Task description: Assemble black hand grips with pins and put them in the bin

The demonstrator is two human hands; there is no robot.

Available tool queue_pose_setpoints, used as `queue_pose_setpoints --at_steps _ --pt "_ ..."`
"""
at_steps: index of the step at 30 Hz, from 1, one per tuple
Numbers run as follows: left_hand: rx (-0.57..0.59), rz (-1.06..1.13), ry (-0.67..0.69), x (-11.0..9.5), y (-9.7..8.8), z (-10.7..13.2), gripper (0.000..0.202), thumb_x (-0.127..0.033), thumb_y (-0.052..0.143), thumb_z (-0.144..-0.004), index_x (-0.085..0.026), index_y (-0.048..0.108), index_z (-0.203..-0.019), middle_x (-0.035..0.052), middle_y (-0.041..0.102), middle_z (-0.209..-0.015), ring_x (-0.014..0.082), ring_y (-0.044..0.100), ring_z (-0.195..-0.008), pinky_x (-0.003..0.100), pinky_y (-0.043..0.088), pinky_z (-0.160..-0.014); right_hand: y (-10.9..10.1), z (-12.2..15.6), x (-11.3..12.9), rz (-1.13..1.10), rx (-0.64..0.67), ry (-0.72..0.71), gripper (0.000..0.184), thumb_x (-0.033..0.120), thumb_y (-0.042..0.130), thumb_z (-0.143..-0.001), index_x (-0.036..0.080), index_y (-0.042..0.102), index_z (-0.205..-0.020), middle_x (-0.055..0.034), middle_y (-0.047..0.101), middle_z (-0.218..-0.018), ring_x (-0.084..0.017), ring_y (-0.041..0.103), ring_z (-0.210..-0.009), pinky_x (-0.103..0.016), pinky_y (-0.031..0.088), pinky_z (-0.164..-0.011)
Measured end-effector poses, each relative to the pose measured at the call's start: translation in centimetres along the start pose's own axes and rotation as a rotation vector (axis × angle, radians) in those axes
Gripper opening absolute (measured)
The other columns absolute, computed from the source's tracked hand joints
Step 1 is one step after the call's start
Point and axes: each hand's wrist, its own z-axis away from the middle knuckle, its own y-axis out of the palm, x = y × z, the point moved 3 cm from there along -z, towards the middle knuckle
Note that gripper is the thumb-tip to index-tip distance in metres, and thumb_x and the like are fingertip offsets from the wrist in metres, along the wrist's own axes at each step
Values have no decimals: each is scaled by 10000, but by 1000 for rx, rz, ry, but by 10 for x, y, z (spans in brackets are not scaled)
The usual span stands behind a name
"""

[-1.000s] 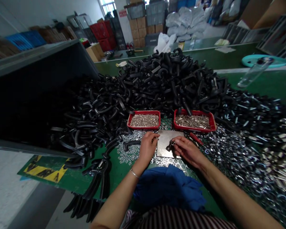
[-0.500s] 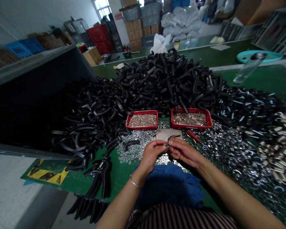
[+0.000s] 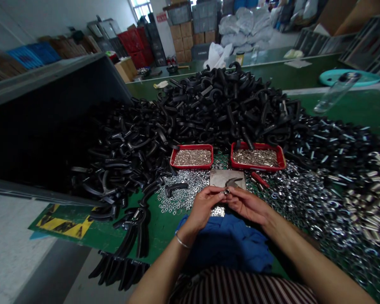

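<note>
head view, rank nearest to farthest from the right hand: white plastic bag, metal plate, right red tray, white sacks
1. Metal plate: ahead-left of the right hand
2. Right red tray: ahead, beyond the plate
3. White plastic bag: past the black pile
4. White sacks: background, behind the bag

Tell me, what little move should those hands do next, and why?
Probably a gentle press by the left hand while the right hand holds steady. Both hands meet at a small shiny part, beside a dark curved piece over the metal plate, and it's too small to tell how it fits.
</note>
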Motion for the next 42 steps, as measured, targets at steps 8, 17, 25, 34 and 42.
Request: queue_pose_setpoints --at_steps 8,17,25,34,42 --pt "-26 -1431 285 -45 -48 9 276 -160 472 -970 -187 625 -1197 103 650 -1138 214 621 -1048 360 482 -956 -6 21 50 1034 -174 -402 274 430 678 -871 229 663 -1056 -33 697 -956 -176 652 -770 -317 521 -735" --pt "-276 -1805 301 -97 -99 -5 398 -200 475 -961 -150 489 -1355 134 613 -1081 237 656 -932 369 517 -843 0 29 62 1488 -252 -697 171 341 591 -918 236 668 -1029 -67 690 -1055 -247 631 -1019 -410 472 -938" --pt "-86 -157 82 -44 -15 29 245 -274 652 -858 -176 509 -1032 104 690 -1094 229 723 -945 427 538 -921 5 22 49 913 -279 -530 246 444 655 -875 260 619 -1034 -27 692 -953 -188 653 -797 -346 554 -747" --pt "479 -280 -271 17 36 35 516 -334 697 -845 -199 470 -1288 74 656 -1023 134 655 -694 266 502 -645 21 24 6 681 -272 -569 246 426 676 -876 273 597 -1051 -44 682 -1034 -199 668 -851 -359 552 -800" --pt "-8 -457 62 -15 6 9 398 -142 555 -834 -207 470 -1217 37 593 -1051 161 572 -950 293 454 -860 -9 40 18 573 -342 -527 316 459 730 -830 259 586 -1027 -30 692 -966 -190 687 -831 -383 580 -806"
